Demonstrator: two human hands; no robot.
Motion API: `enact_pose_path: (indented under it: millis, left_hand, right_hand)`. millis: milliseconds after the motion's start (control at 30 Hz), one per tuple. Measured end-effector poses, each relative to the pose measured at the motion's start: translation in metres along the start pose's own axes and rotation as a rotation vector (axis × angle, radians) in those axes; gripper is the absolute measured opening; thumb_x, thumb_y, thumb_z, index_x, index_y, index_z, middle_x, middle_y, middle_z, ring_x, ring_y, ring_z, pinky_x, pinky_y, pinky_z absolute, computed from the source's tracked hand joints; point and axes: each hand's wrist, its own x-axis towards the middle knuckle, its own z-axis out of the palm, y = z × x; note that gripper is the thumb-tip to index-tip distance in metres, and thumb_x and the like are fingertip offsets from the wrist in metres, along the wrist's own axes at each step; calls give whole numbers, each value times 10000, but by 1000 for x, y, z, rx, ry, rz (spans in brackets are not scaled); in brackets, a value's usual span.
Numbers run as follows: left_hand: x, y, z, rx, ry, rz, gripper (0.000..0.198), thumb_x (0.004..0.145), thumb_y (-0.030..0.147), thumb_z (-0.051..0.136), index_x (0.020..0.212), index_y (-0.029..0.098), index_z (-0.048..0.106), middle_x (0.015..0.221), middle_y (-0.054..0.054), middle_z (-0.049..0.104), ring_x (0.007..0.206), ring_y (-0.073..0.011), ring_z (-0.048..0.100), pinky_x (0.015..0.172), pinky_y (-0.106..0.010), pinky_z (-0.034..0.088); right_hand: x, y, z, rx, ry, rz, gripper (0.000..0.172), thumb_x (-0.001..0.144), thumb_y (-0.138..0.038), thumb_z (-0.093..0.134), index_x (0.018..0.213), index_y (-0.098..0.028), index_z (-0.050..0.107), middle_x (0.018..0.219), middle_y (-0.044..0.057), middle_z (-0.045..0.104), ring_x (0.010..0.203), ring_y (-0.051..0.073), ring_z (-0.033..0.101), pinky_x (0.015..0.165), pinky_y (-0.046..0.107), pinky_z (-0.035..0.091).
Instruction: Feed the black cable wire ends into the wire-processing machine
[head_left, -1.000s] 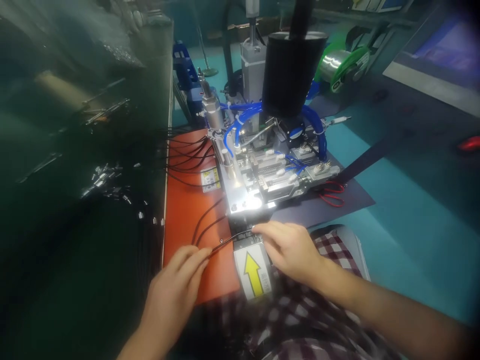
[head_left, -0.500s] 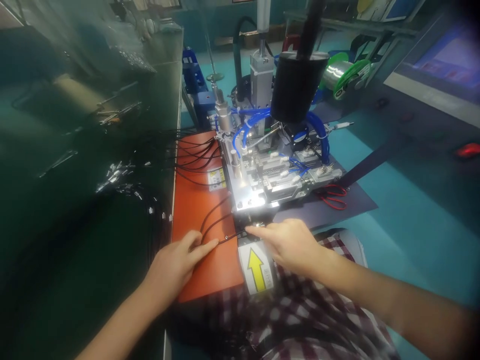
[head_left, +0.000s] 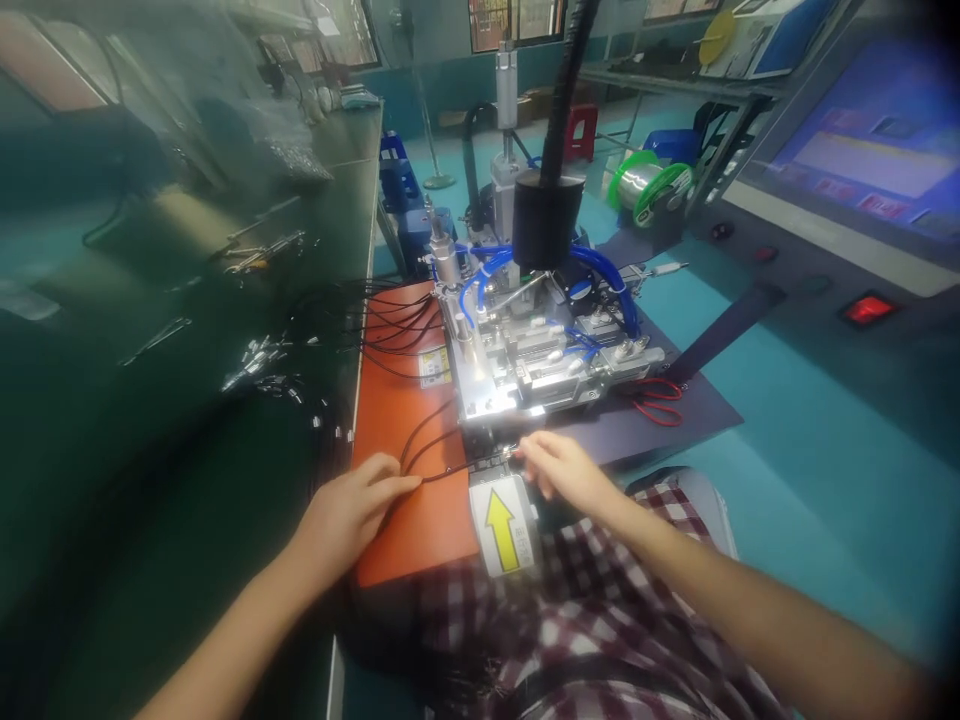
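Over the orange plate, my left hand pinches a thin black cable. That cable runs right, toward the front edge of a metal machine with blue air hoses. By the cable's far end, my right hand is closed, thumb and fingers drawn together beside a small silver piece. Whatever its fingertips hold is too small to make out. Below sits a white label with a yellow arrow. Other black cables lie across the plate into the machine.
On the dark green table at left lie bundled cables with silver ends. A black lamp head hangs over the machine. Behind stands a green wire spool. At right is a control screen with a lit red switch.
My right hand's extended index finger has drawn in, and its fingertips now gather by the silver piece. My left hand stays on the cable. The head view has tilted up, showing more background.
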Motion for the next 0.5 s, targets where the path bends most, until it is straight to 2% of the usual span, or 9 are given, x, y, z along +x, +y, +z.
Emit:
enact_pose_path:
  millis: [133,267,500]
  left_hand:
    - [-4,-4,3,-16,-5,-11,363,975,260,333,1047,254,689,938,-26,582,729,-104,587,628,-195,434]
    - [-2,-3,4,-43,-2,-10,365,975,262,333,1026,239,693,938,-30,577,751,-105,590,658,-192,446]
    - [1,1,0,-77,2,-10,345,966,267,362,1010,223,701,926,-33,578,760,-110,599,662,-187,453]
  right_hand:
    - [8,4,14,129,2,5,255,842,-395,521,689,-200,467,568,-60,544,399,70,445,459,221,360]
    - [9,0,15,221,3,32,225,804,-358,559,679,-198,461,552,-76,518,400,59,418,453,208,328]
    - [8,1,16,349,-39,125,365,779,-506,585,653,-185,462,544,-50,541,405,56,394,460,215,283]
